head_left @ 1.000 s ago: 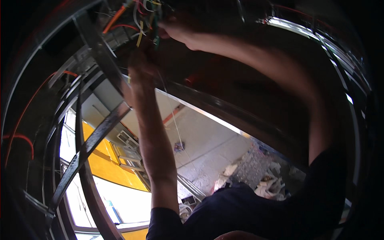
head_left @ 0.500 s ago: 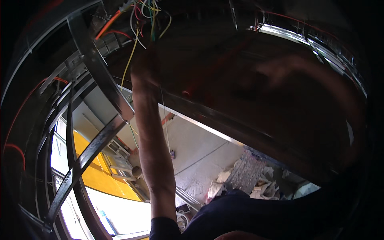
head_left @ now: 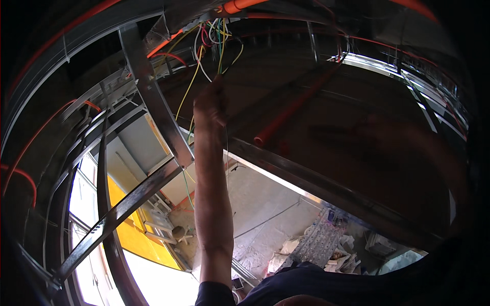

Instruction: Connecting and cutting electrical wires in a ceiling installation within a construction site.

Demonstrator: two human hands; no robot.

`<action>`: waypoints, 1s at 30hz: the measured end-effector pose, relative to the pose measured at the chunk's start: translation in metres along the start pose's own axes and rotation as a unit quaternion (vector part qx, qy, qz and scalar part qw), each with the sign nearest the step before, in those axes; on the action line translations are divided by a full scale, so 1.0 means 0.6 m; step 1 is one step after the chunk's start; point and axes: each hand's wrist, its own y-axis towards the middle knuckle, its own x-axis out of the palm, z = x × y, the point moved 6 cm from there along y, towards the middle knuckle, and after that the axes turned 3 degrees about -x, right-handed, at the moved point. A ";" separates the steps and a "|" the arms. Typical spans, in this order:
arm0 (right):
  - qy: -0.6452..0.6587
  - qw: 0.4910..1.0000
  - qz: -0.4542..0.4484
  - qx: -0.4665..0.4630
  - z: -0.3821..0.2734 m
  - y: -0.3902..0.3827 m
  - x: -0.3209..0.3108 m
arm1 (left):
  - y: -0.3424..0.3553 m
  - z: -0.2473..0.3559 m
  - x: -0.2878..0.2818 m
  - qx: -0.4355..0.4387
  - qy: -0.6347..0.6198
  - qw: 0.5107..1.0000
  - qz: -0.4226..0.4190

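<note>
My left hand (head_left: pixel 210 102) is raised at the centre, its fingers closed around thin electrical wires (head_left: pixel 221 53) that hang down from above. Green, yellow and white strands run to the fist; a thin strand drops below it beside my forearm. On the right, my right hand (head_left: pixel 376 130) is dim and smeared by motion, so its fingers do not show clearly. A dark, long shape lies before it, but I cannot make out whether the hand holds it. Between the two hands an orange conduit pipe (head_left: pixel 293 113) lies on a dark surface, its open end toward me.
Metal framing channels (head_left: pixel 153 97) cross on the left, with a slanted perforated strut (head_left: pixel 120 204) below. A long metal edge (head_left: pixel 326 186) runs down to the right. Far below are the floor (head_left: pixel 260 204), a yellow panel (head_left: pixel 135 232) and piled white scraps (head_left: pixel 342 260). Orange conduit (head_left: pixel 242 5) passes overhead.
The view has shifted, so the wires and framing sit lower and farther right. My left hand stays at the wires. My right hand has moved down and to the right, still blurred.
</note>
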 end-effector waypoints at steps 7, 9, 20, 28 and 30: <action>0.180 0.982 -0.001 -0.062 -0.062 0.094 0.000 | -0.001 0.006 -0.007 -0.005 -0.001 1.000 0.024; 0.107 0.976 0.128 -0.143 -0.102 0.136 -0.011 | 0.001 0.005 -0.005 -0.004 -0.015 1.000 0.007; 0.003 0.920 0.215 -0.327 -0.209 0.258 0.037 | 0.014 0.005 -0.016 0.000 -0.056 0.998 -0.002; -0.009 0.871 0.244 -0.426 -0.223 0.278 0.051 | 0.015 0.010 -0.003 0.009 -0.094 0.994 -0.050; -0.002 0.857 0.268 -0.439 -0.223 0.282 0.052 | 0.017 0.006 0.000 0.000 -0.097 0.995 -0.035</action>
